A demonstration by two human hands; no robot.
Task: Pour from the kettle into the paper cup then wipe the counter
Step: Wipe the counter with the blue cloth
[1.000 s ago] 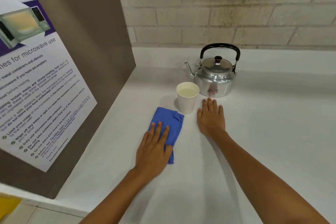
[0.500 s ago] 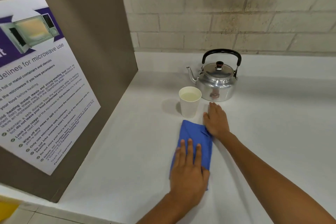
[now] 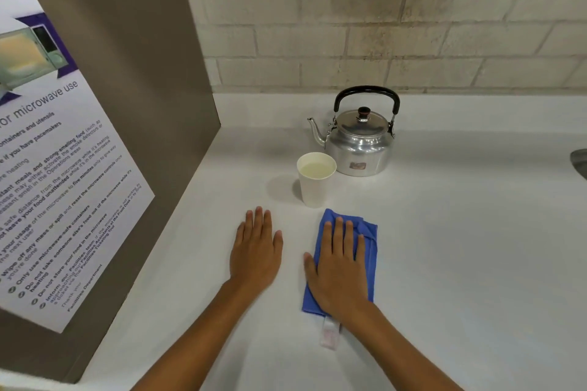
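Observation:
A folded blue cloth (image 3: 370,252) lies on the white counter (image 3: 460,247), just in front of the paper cup (image 3: 313,189). My right hand (image 3: 341,267) lies flat on the cloth and presses it down. My left hand (image 3: 256,252) rests flat on the bare counter to the left of the cloth, fingers stretched, holding nothing. The white cup stands upright with pale liquid in it. Right behind it sits the shiny metal kettle (image 3: 360,144), its black handle up and its spout pointing left.
A brown side panel (image 3: 152,73) with a microwave-use poster (image 3: 54,174) closes off the left. A brick wall (image 3: 381,35) runs along the back. A grey curved edge (image 3: 580,162), maybe a sink, shows at the far right. A white tag (image 3: 330,334) sticks out of the cloth's near end.
The cloth slid rightward under my left hand, then passed to my right hand. My left hand now lies on the bare counter left of it. The view tilted upward.

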